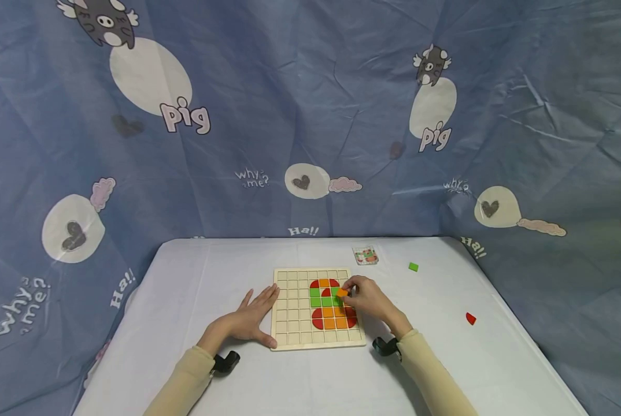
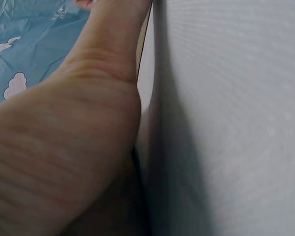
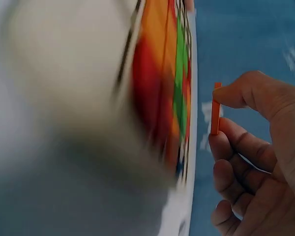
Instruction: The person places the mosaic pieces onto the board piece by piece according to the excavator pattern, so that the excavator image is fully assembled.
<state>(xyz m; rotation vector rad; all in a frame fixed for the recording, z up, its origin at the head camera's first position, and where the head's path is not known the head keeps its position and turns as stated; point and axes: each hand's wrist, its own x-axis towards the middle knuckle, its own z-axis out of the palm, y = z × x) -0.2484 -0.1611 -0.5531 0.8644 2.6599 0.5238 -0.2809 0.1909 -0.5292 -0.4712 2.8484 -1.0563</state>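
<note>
Right grip [image 1: 369, 298] pinch-tight on orange tile [image 3: 215, 110]; left grip [image 1: 249, 318] spread at gridded board [image 1: 292, 312]; "pig" [image 1: 184, 114] on backdrop [image 1: 300, 86].

Grid board [image 1: 288, 312]: pale wood by the look, smooth, matt. Orange tile [image 3: 216, 110]: smooth, evenly coloured; wood or plastic, cannot tell. Loose green piece [image 1: 413, 267] and red piece [image 1: 470, 319] look smooth too. Surface [image 1: 217, 263]: white cloth, matt, finely textured close up. Backdrop [image 1: 269, 104]: printed, creased sheeting, faint sheen. Sleeves [image 1: 432, 370]: matt cloth. Wrist cameras [image 1: 228, 363]: black, plastic-looking.
</note>
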